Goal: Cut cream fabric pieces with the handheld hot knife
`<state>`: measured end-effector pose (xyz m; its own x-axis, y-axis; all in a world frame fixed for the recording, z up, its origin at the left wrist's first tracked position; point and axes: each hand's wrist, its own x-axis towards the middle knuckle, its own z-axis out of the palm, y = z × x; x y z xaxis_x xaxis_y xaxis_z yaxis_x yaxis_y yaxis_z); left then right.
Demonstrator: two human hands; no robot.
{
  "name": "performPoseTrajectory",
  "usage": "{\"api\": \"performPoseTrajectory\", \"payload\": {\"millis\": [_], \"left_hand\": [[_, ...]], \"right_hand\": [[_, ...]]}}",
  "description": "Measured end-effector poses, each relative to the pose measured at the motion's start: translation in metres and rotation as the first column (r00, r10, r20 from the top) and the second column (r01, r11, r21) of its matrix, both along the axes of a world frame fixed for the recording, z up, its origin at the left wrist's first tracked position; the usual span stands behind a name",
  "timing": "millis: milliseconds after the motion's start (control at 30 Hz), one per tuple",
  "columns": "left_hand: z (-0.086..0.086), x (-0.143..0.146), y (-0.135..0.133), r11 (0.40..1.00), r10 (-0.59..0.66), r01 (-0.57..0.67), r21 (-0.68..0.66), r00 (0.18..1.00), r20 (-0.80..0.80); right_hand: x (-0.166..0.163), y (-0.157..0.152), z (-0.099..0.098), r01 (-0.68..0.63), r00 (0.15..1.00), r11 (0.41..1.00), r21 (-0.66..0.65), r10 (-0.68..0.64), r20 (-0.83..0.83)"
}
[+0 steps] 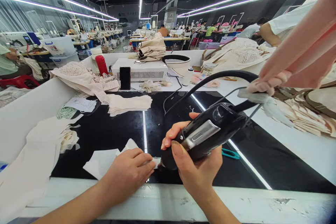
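Note:
My right hand (195,173) is wrapped round a thick black corded handheld tool (225,120) with a silver lever along its side. Its narrow tip points down and left, close to the glossy black board (115,133). My left hand (131,168) is closed, with its fingers together on a small piece of white fabric (101,162) that spreads out to its left. A thin end of this fabric shows between my left fingertips and the tool tip. Whether the tip touches it I cannot tell. My left thumb is hidden.
A stack of cream fabric strips (130,104) lies on the board's far side. Right of my hand is a teal snipper (231,153). A white box (140,70), phone (125,78) and red bottle (101,64) stand behind. Pink cloth (296,42) hangs at the right, by the tool's cord.

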<state>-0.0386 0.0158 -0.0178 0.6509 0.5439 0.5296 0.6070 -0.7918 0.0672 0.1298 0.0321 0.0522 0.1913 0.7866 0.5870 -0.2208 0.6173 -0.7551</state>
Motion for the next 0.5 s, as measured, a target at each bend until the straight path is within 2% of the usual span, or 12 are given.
{"api": "performPoseTrajectory", "payload": {"millis": [233,500], "left_hand": [[0.0018,0.0019,-0.0037,1.000,-0.013,0.013,0.027,1.000,0.007],[-0.0047,0.0005,-0.0029,0.998,-0.015,0.014,0.061,1.000,0.010]], "right_hand": [[0.0019,-0.0001,-0.0010,0.003,1.000,1.000,-0.001,-0.003,0.026],[0.0089,0.0050,-0.0008,0.023,0.998,1.000,-0.012,-0.024,-0.066]]}}
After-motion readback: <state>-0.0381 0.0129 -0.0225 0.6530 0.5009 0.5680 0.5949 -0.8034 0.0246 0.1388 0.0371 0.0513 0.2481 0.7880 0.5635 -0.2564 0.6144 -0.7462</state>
